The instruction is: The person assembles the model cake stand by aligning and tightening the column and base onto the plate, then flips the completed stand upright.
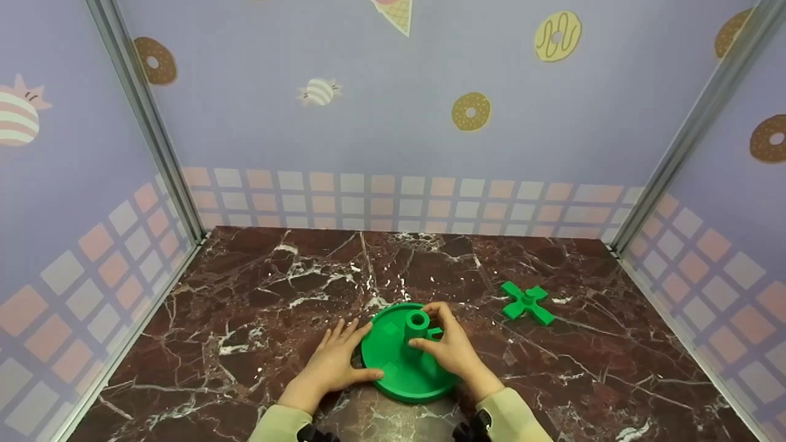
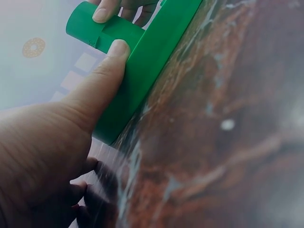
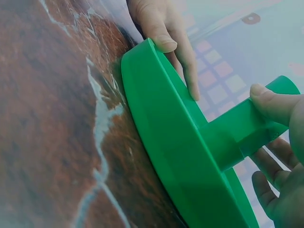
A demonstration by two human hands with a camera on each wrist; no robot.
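A round green dish (image 1: 393, 387) with a raised rim lies on the marbled tabletop. From it rises an upright green tube (image 1: 417, 320) with an open top and a small stub on its right side. My right hand (image 1: 451, 344) pinches this tube between thumb and fingers; a seam shows partway along the tube (image 3: 232, 137) in the right wrist view. My left hand (image 1: 336, 362) steadies the dish's left side, its fingers spread. The left thumb (image 2: 111, 61) lies against the rim in the left wrist view.
A green cross-shaped piece (image 1: 528, 304) with a short central peg lies to the right of the dish. The dark red marbled tabletop (image 1: 245, 294) is bordered by printed panels at the back (image 1: 381, 135) and both sides, with metal posts in the corners.
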